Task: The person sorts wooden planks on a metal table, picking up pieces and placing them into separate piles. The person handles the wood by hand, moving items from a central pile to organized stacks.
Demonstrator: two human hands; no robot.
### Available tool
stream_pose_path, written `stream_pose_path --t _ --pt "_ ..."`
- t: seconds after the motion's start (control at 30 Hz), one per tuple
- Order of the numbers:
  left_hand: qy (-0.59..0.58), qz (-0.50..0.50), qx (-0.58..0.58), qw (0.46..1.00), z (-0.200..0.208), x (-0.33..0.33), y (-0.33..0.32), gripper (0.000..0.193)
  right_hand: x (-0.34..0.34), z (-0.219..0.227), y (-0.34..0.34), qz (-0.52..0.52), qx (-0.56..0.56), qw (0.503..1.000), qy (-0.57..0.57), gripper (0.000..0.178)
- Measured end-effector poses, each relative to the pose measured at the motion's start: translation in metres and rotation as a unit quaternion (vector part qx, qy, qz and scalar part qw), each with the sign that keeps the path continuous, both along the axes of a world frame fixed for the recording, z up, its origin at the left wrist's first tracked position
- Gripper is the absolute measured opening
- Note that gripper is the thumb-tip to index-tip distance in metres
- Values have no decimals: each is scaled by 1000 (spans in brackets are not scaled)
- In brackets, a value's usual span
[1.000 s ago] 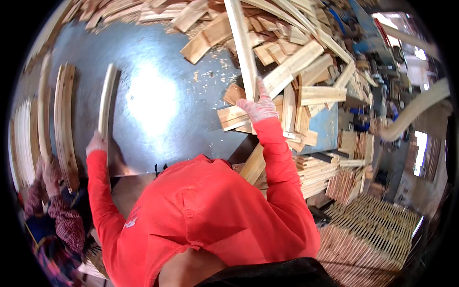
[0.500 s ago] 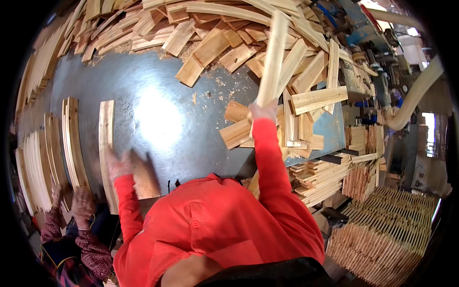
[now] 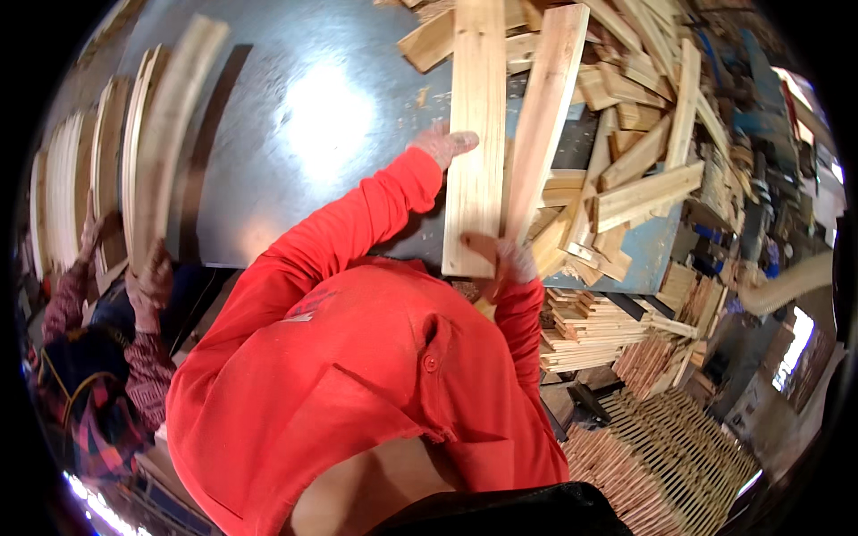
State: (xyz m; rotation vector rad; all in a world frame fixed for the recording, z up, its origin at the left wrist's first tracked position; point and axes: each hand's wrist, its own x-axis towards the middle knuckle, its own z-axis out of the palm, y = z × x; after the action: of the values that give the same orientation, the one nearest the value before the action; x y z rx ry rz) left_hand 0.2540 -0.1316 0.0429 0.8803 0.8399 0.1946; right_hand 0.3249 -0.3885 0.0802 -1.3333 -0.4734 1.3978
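My left hand [image 3: 438, 146] grips the left edge of a wide pale wooden board [image 3: 476, 98], its thumb on the face and its other fingers hidden behind. At the near end, my right hand [image 3: 516, 261] is closed around the lower part of a narrower board [image 3: 548, 112], its thumb reaching across the wide board. The two boards stand side by side in front of me, their far ends slightly apart. Part of the right hand's grip is hidden, so I cannot tell how firmly it also holds the wide board.
A grey metal table [image 3: 259, 54] carries a heap of loose boards [image 3: 630, 161] at the right. At the left, a co-worker's hand [image 3: 149, 281] holds a blurred board [image 3: 183, 107] beside a row of upright boards [image 3: 67, 192]. Stacked slats [image 3: 684, 447] stand at lower right.
My left hand has left the board at the left and come across to the wide board. The co-worker now holds a board there. My view has shifted.
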Motion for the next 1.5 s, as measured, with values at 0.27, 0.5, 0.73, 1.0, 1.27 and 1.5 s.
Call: stream_pose_path --t 0.27,0.5,0.73,1.0,1.27,1.5 --pt "25 180 37 983 -73 -47 6 51 -56 46 134 111 -303 808 -493 101" --pt "-30 129 -35 991 -3 -83 44 57 -31 6 121 -29 -32 935 -352 87" --pt "-57 306 -11 950 33 -129 68 49 -2 28 112 52 -170 692 -699 56" --pt "-141 337 -3 931 80 -135 58 33 -91 51 206 2 105 950 -294 40" --pt "-210 368 -94 901 88 -146 51 28 -82 54 207 62 73 991 -90 32" --pt "-216 371 -91 898 82 -151 40 31 -81 49 204 87 94 992 2 33"
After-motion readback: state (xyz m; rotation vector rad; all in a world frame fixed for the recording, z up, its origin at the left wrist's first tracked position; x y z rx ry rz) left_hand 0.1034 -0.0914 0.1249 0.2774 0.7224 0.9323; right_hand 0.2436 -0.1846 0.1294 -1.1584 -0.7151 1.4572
